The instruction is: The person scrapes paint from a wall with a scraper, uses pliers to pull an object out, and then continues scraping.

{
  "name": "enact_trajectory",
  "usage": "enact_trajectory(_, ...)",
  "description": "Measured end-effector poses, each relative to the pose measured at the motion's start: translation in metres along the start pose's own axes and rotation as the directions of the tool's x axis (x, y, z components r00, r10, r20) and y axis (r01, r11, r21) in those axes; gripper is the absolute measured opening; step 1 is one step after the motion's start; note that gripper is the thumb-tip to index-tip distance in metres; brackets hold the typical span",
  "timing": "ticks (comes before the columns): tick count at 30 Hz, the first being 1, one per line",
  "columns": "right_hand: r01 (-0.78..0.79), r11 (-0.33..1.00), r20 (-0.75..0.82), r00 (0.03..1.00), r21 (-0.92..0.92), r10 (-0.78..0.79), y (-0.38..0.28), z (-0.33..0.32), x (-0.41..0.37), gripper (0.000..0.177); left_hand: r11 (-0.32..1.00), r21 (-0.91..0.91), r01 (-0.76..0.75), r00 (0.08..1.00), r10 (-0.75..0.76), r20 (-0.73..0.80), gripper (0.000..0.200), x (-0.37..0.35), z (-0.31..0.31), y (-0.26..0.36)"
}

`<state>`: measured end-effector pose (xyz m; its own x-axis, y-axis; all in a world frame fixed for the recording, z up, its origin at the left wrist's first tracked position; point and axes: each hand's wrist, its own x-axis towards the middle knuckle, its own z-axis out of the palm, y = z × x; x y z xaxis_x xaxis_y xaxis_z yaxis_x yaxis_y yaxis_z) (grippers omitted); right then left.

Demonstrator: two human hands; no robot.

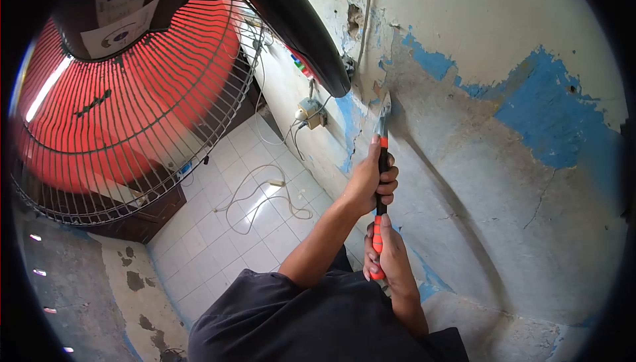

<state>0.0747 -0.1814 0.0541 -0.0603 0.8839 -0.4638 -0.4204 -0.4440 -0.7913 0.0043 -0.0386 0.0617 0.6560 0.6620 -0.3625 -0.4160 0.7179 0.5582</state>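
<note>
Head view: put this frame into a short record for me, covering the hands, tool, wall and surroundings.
Tool: scraper, black and red-orange, metal blade foremost
Left hand: closed around the black section, nearer the blade
Right hand: closed around the red-orange lower end
Blade contact: at the wall; exact touch unclear
Wall surface: cream and blue paint flaking, grey patches bare
Surroundings: red fan at upper left; cable looped on tiled floor

Single head-worn view, facing forward and down, hands [363, 182] near.
</note>
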Motion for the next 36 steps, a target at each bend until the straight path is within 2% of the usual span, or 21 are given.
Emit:
enact_trajectory(11, -0.03, 0.999, 0.043, 0.999, -0.036, 0.031, -0.004, -0.019, 0.008, 0.054, 0.998, 0.003, -0.065, 0.996, 0.065, -0.056, 0.057, 0.009, 0.005, -0.008)
enact_trajectory(13, -0.025, 0.998, 0.016, 1.0, -0.051, 0.026, -0.008, -0.02, 0.004, 0.054, 0.996, 0.001, -0.091, 0.994, 0.091, -0.066, 0.057, 0.012, 0.004, -0.012)
enact_trajectory(16, -0.029, 0.996, -0.017, 0.999, -0.083, 0.028, -0.007, -0.02, 0.002, 0.053, 0.998, -0.026, -0.052, 0.998, 0.051, -0.027, 0.057, 0.008, 0.006, -0.014)
enact_trajectory(19, -0.018, 0.996, -0.007, 1.0, -0.093, 0.018, -0.014, -0.023, 0.009, 0.053, 0.991, -0.03, -0.132, 0.989, 0.129, -0.072, 0.058, 0.017, 0.004, -0.011)
enact_trajectory(25, -0.01, 0.997, -0.007, 1.0, -0.075, 0.01, -0.008, -0.014, 0.003, 0.054, 0.999, -0.025, -0.022, 0.999, 0.021, -0.032, 0.058, 0.006, 0.007, -0.006)
enact_trajectory(27, -0.044, 0.997, -0.004, 0.999, -0.061, 0.044, -0.015, -0.014, 0.007, 0.053, 0.997, -0.034, -0.065, 0.998, 0.064, -0.025, 0.057, 0.013, 0.003, -0.004)
enact_trajectory(29, -0.01, 0.997, -0.023, 1.0, -0.074, 0.008, -0.011, -0.015, 0.005, 0.054, 0.996, -0.032, -0.082, 0.996, 0.081, -0.026, 0.057, 0.01, 0.004, -0.003)
enact_trajectory(33, -0.014, 0.998, -0.035, 0.999, -0.061, 0.011, -0.008, -0.01, -0.002, 0.054, 0.999, -0.048, -0.022, 1.0, 0.022, 0.011, 0.057, 0.002, 0.008, -0.004)
enact_trajectory(34, -0.011, 0.994, -0.044, 0.999, -0.105, 0.007, -0.014, -0.011, 0.004, 0.055, 0.998, -0.063, -0.024, 1.0, 0.023, -0.022, 0.057, 0.007, 0.007, 0.001)
enact_trajectory(36, -0.014, 0.997, 0.004, 1.0, -0.074, 0.015, -0.021, -0.012, 0.018, 0.055, 0.992, -0.06, -0.109, 0.993, 0.106, -0.047, 0.056, 0.018, -0.002, 0.009)
